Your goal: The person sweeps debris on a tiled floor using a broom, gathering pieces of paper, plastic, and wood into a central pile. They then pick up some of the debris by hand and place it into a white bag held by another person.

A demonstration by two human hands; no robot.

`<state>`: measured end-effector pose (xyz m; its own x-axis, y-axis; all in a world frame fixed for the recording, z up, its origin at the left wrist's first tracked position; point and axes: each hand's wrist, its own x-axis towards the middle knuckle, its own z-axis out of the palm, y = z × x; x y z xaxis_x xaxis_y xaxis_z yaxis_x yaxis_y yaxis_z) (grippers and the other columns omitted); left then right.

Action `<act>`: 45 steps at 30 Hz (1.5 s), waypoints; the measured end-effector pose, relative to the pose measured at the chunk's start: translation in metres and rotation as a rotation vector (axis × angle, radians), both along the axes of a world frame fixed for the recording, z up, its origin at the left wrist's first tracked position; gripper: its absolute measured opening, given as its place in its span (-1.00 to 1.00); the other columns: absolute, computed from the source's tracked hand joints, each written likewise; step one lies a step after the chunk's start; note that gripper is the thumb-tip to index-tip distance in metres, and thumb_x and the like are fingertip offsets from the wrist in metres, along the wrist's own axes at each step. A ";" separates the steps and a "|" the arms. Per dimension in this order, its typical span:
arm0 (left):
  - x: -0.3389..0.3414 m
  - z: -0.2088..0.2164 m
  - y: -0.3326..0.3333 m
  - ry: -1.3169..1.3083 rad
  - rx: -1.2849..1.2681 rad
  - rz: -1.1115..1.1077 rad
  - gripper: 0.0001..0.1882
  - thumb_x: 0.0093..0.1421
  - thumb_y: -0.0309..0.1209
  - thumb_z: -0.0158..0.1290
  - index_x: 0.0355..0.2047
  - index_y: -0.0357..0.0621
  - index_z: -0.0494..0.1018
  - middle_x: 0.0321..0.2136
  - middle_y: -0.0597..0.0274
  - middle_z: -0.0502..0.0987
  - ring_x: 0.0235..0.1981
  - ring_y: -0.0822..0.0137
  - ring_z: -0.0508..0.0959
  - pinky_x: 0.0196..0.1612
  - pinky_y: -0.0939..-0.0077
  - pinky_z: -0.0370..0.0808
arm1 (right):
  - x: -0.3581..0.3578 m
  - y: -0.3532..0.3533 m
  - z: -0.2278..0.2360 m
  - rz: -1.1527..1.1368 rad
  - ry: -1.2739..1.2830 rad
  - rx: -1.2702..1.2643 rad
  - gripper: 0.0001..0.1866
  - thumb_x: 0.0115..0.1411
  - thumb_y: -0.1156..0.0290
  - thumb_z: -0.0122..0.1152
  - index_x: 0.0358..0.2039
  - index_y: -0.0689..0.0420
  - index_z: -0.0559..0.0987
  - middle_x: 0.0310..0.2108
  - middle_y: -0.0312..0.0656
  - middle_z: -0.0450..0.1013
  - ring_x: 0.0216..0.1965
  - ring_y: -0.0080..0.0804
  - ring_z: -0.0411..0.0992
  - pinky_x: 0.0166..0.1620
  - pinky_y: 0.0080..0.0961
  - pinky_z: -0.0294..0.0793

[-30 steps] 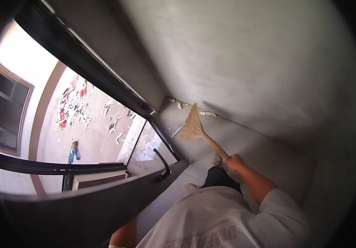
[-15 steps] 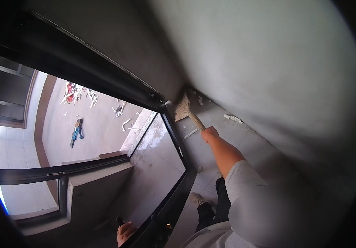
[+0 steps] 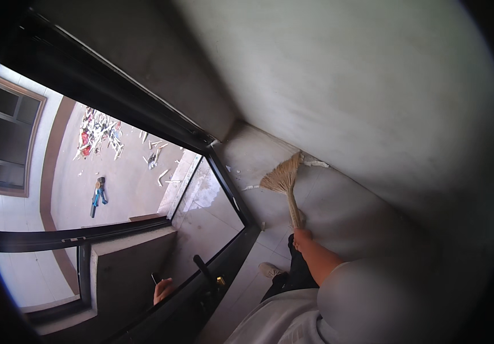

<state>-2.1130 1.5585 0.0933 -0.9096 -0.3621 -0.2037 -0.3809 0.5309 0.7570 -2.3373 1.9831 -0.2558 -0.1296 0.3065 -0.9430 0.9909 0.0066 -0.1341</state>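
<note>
I read the right hand (image 3: 301,239) as clamped on the broom (image 3: 282,176), bristles low beside the wall (image 3: 362,92). The left hand (image 3: 163,290), well apart, is at the door (image 3: 236,252); I cannot tell its grip. I judge sweeping incomplete: debris (image 3: 317,164) remains along the wall; a heap (image 3: 99,135) lies outside.

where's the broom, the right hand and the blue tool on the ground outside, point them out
Broom (image 3: 284,178): head view, on its straw bristles.
Right hand (image 3: 301,238): head view, on the back of the hand.
Blue tool (image 3: 97,196): head view, on its body.
</note>
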 end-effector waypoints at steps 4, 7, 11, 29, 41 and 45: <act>-0.021 -0.008 0.007 0.035 0.067 0.013 -0.69 0.34 -0.36 0.03 0.04 -0.22 0.41 -0.28 0.18 0.61 -0.23 0.34 0.62 -0.06 0.49 0.55 | 0.107 0.042 -0.008 -0.204 -0.060 -0.005 -0.55 0.29 -0.03 0.18 -0.47 0.12 0.43 -0.69 -0.21 0.32 -0.74 -0.35 0.35 -0.73 -0.39 0.21; -0.019 0.003 0.018 0.073 0.146 0.045 -0.70 0.35 -0.37 0.02 0.04 -0.22 0.41 -0.27 0.18 0.61 -0.23 0.35 0.62 -0.07 0.49 0.55 | 0.152 0.053 0.047 -0.193 -0.014 -0.038 -0.57 0.30 0.00 0.18 -0.40 0.16 0.42 -0.68 -0.19 0.34 -0.72 -0.35 0.36 -0.73 -0.42 0.22; -0.019 0.023 0.026 0.073 0.240 0.062 -0.70 0.36 -0.38 0.01 0.04 -0.22 0.41 -0.27 0.18 0.60 -0.23 0.35 0.62 -0.07 0.49 0.55 | 0.195 0.062 0.092 -0.042 0.119 -0.065 -0.55 0.34 0.05 0.16 -0.41 0.24 0.46 -0.67 -0.17 0.36 -0.71 -0.33 0.38 -0.71 -0.34 0.26; -0.037 0.044 0.062 0.043 0.442 0.248 -0.72 0.39 -0.42 -0.06 0.06 -0.22 0.40 -0.25 0.18 0.58 -0.23 0.36 0.62 -0.09 0.50 0.56 | -0.048 -0.062 -0.067 0.959 0.434 0.081 -0.59 0.32 0.15 0.04 -0.08 0.24 0.58 -0.10 0.15 0.58 -0.01 0.08 0.56 0.04 -0.10 0.55; -0.029 0.073 0.085 0.008 0.214 0.058 -0.67 0.29 -0.34 0.12 0.02 -0.19 0.49 -0.21 0.13 0.58 -0.18 0.21 0.63 -0.09 0.33 0.56 | 0.175 0.196 0.026 1.164 0.181 0.138 -0.59 0.30 0.12 0.05 -0.03 0.19 0.51 -0.10 0.15 0.55 -0.01 0.13 0.52 0.05 -0.03 0.49; -0.047 0.072 0.093 0.049 -0.286 -0.377 -0.67 0.26 -0.32 0.16 -0.01 -0.18 0.52 -0.17 0.11 0.58 -0.15 0.18 0.63 -0.07 0.30 0.55 | 0.244 0.269 0.075 1.172 0.251 0.122 -0.61 0.29 0.12 0.10 -0.08 0.18 0.52 -0.14 0.13 0.55 -0.08 0.11 0.54 -0.02 -0.03 0.50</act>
